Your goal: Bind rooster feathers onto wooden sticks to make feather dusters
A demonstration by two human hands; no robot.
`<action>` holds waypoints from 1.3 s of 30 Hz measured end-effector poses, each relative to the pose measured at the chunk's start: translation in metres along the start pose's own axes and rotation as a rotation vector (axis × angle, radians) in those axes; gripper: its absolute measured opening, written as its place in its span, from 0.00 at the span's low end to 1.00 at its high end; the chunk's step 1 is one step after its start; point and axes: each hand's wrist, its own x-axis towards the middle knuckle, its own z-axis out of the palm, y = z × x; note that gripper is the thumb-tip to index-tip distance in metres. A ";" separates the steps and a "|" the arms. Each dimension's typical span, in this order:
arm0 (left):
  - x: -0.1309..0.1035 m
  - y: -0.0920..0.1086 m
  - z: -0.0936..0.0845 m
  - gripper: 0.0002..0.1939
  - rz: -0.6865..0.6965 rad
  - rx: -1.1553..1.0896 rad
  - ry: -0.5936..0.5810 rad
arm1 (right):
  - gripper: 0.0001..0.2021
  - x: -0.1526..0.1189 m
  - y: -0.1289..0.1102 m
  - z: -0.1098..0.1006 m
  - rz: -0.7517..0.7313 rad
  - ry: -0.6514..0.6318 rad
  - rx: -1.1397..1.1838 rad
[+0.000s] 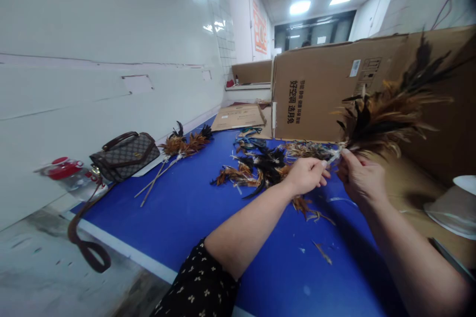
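Observation:
My right hand (362,176) pinches the base of a large brown and black feather bunch (386,114), which leans up to the right before the cardboard. Close beside it, my left hand (308,176) has its fingers closed on a whitish strip or stem end (332,157) at that base; which of the two it is I cannot tell. Beneath and behind my left hand, loose black and brown feathers (266,166) lie on the blue table (178,223). Two finished-looking feather sprigs (188,144) with crossed sticks rest further left.
A large cardboard box (312,94) stands behind my hands. At the left edge are a patterned handbag (128,158) with a hanging strap and a red-lidded bottle (76,178). A white spool (455,208) sits at the right. Flat cardboard (240,116) lies at the back.

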 end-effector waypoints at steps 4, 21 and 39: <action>-0.003 0.008 -0.011 0.27 -0.232 -0.267 -0.361 | 0.32 -0.002 -0.008 -0.005 0.043 -0.056 0.071; -0.007 -0.004 0.006 0.34 -0.182 -0.319 -0.225 | 0.26 -0.010 -0.011 -0.004 0.031 -0.138 0.040; 0.007 0.003 0.004 0.32 0.044 -0.400 0.301 | 0.22 -0.013 0.022 0.001 -0.319 -0.203 -0.512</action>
